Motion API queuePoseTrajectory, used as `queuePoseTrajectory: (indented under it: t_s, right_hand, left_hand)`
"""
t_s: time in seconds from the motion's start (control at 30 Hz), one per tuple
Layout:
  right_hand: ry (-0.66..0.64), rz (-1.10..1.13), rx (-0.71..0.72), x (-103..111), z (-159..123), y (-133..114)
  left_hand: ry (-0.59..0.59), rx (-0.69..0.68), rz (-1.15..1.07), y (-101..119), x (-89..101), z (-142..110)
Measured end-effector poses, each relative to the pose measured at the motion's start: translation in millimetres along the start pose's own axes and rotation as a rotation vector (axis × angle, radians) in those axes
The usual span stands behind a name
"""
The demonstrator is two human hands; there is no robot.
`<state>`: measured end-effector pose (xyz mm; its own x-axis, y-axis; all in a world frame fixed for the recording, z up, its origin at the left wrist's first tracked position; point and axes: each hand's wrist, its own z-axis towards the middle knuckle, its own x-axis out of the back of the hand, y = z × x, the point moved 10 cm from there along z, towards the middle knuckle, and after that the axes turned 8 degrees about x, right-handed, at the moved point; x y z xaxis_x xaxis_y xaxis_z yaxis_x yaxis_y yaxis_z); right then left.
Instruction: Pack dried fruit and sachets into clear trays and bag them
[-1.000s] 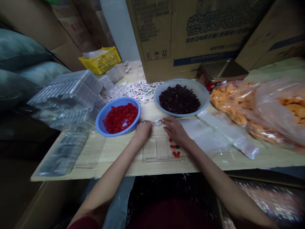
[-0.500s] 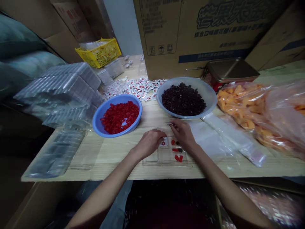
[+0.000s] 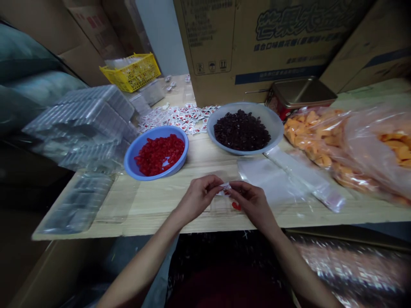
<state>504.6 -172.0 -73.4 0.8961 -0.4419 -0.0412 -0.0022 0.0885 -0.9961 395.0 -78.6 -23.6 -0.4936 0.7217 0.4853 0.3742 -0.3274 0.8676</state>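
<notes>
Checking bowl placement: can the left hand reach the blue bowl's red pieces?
Likely yes: bare tabletop separates the left hand from the uncovered blue bowl holding the red pieces, though that hand is busy with a packet.

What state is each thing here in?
Left hand: pinching packet
Right hand: pinching packet
Blue bowl: partly filled, red pieces
Pale bowl: partly filled, dark pieces
Crate: upright, holding clear plastic
Tin: lid on
Clear boxes: stacked
Loose packets: scattered
Tray: mostly hidden
Carton: standing
</notes>
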Motion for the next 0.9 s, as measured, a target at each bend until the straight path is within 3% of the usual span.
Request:
queuePoseTrajectory:
  t_s: [0.1,0.27,0.37,0.47,0.6,0.67,0.77,0.9]
  right_hand:
    - [0.044,-0.08,0.021,10,-13,-7]
    - [0.035,-0.276,0.167,14,-35,-10]
    - [-0.01,-0.422,0.32,0,-46,-10]
    - [-0.133,-0.662,0.493,-30,-56,-15]
    - [-0.209,-0.838,0.627,-52,-64,-21]
    - [-0.148,-0.834,0.633,-46,-61,-24]
    - [-0.05,-0.787,0.605,-29,-52,-27]
    - [0.005,-0.72,0.558,-9,-47,-30]
  left_hand:
    - [0.005,0.024,0.155,-6,2.0,-13]
    - [-0.077,0.059,0.357,-29,-18.7,-20]
    - [-0.025,0.075,0.386,-40,-27.2,-20]
    - [0.037,0.035,0.397,-40,-28.2,-24]
    - [0.137,0.048,0.363,-41,-8.0,-20]
    - [0.234,0.014,0.331,-38,10.5,0]
    - [0.42,-0.026,0.358,-35,40.7,59]
    - [0.55,0.173,0.499,-59,69.8,163]
